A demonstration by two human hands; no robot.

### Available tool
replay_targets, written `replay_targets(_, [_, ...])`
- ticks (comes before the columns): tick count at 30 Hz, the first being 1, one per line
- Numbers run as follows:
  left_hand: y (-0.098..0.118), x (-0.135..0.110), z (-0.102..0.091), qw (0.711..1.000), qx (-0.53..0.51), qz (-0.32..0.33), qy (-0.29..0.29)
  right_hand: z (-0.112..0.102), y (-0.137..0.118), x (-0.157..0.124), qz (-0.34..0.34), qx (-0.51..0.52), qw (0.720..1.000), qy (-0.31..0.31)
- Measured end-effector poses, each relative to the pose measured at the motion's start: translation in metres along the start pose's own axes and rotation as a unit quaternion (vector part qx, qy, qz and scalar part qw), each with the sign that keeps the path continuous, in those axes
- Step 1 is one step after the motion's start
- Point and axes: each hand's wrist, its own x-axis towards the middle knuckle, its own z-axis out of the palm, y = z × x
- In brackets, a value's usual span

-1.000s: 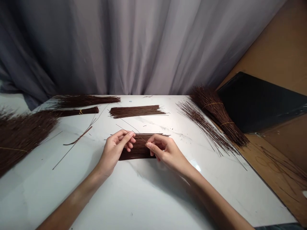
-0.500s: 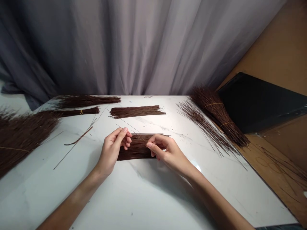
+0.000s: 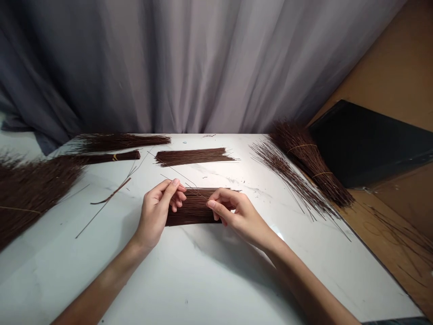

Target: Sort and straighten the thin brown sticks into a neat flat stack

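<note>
Over a neat stack of thin brown twigs [image 3: 194,212], my hands hold up a single thin twig [image 3: 198,194]. The thumb and index finger of my right hand [image 3: 233,212] pinch its right end. My left hand [image 3: 160,210] pinches it nearer the other end, with a tip poking out past the fingers; the other left fingers curl loosely. Another long thin twig slants behind the hands toward the stack; whether it is held or lying there I cannot tell. The stack is partly hidden by both hands.
On the white table [image 3: 216,280], a second trimmed twig stack [image 3: 192,156] lies farther back. Twig bundles [image 3: 30,194] crowd the left, near a few loose twigs [image 3: 108,198]. To the right are a loose twig pile [image 3: 294,178] and a tied bundle [image 3: 313,164]. A grey curtain [image 3: 203,67] hangs behind.
Almost nothing has moved. Both hands keep their pinch on the twig, and the view has shifted very slightly.
</note>
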Motion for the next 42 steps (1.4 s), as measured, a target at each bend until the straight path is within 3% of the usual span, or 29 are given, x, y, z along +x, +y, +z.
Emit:
replay_targets(17, [-0.0035,0.0009,-0.0008,1.0,0.015,0.008,-0.002,-0.0063,-0.0015,0.0007,0.009,0.005,1.0,-0.014])
replay_targets(28, [-0.0045,0.0057,-0.0024,0.998,-0.003,-0.046,-0.046,-0.0083,0.0048,0.0002,0.016,-0.008,1.0,-0.019])
replay_targets(36, [-0.0034,-0.001,0.0035,0.988,0.005,-0.079,-0.133,-0.0012,0.0055,0.0002,-0.037,-0.129,0.99,0.029])
replay_targets(42, [-0.0091,-0.0032,0.0067,0.987,-0.004,-0.079,-0.138,0.0009,0.003,-0.0005,-0.037,-0.118,0.992,0.0])
